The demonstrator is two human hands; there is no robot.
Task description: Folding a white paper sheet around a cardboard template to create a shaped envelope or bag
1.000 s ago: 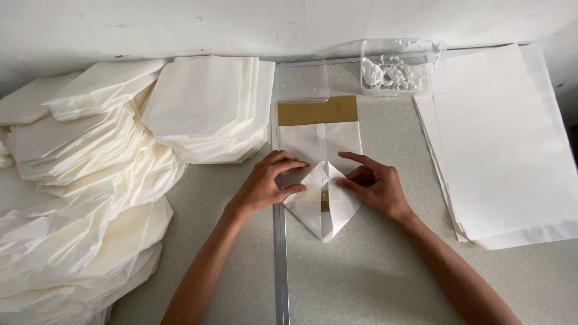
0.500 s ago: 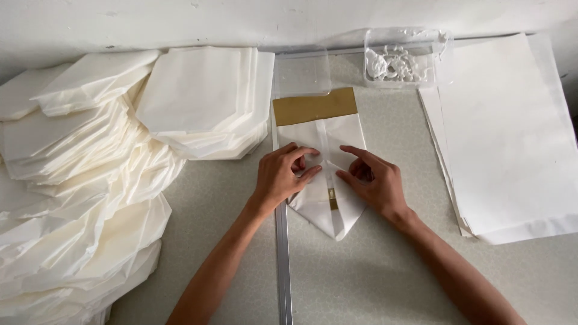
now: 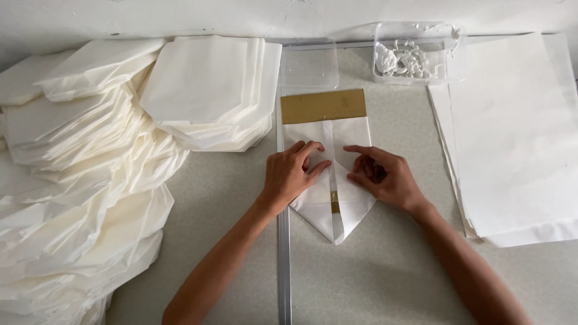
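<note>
Paper sheet [image 3: 337,198], white and partly folded, lies flat on the grey counter [image 3: 385,277] beside a metal ruler strip [image 3: 284,265], its lower end brought to a point toward the person. Against the view a second ago, both lower corner flaps now sit closer over the middle seam, and the pointed end looks narrower and more settled. From that, the fold seems to be at the pressing stage rather than the turning stage.

Around it, going down in size: a large heap of folded white pieces [image 3: 78,198] on the left, a stack of flat sheets [image 3: 512,138] on the right, a brown card band [image 3: 323,106] across the sheet's top, and a clear tub [image 3: 418,54] at the wall.

Left hand [image 3: 289,174] presses flat on the left flap, fingers spread, gripping nothing. Right hand [image 3: 385,177] rests on the right flap with fingers curled, its grip likewise closed on nothing.
</note>
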